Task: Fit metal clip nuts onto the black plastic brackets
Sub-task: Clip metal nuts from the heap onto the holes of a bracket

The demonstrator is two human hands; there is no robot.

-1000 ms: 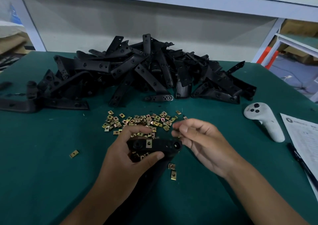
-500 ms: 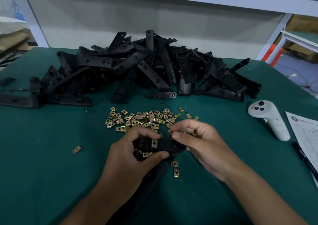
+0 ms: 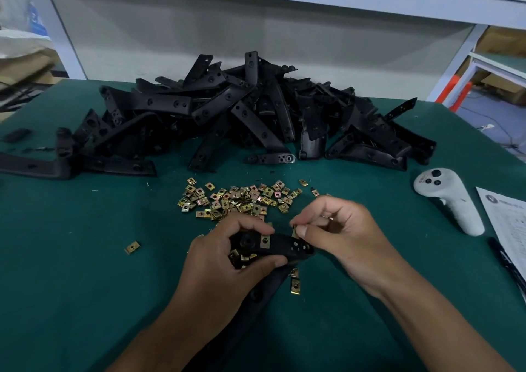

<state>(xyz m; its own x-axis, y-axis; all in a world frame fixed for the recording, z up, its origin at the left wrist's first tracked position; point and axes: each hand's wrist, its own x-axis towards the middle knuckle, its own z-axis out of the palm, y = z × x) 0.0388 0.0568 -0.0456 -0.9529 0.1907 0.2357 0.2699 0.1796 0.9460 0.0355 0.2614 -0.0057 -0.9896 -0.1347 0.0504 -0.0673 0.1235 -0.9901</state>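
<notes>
Change: we are seeing the right hand [image 3: 341, 235] sitting closer to the bracket end than a second ago, its fingertips now right at the far edge where before they were hovering apart from it; the left hand [image 3: 225, 260] is keeping the same grip.
Left hand: we are watching it curling round the black plastic bracket [image 3: 273, 247], thumb under the near edge and fingers over the top, with a few loose clip nuts [image 3: 237, 257] tucked in the palm.
Right hand: it is pinching a metal clip nut [image 3: 294, 232] between thumb and forefinger, pressing it against the bracket's far edge; the other fingers are curling loosely.
Bracket: it is lying over the green bench [image 3: 71, 272], one fitted clip nut [image 3: 265, 240] already showing on its face; its long arm is running down under the left wrist.
Nut supply: a scatter of brass-coloured nuts [image 3: 236, 198] is lying just beyond the hands, one stray nut [image 3: 132, 247] sitting off to the left.
Bracket pile: a heap of black brackets [image 3: 242, 115] is filling the back of the bench.
Right side: a white controller [image 3: 449, 200], a printed sheet [image 3: 503, 223] and a black pen [image 3: 506, 260] are lying there.
</notes>
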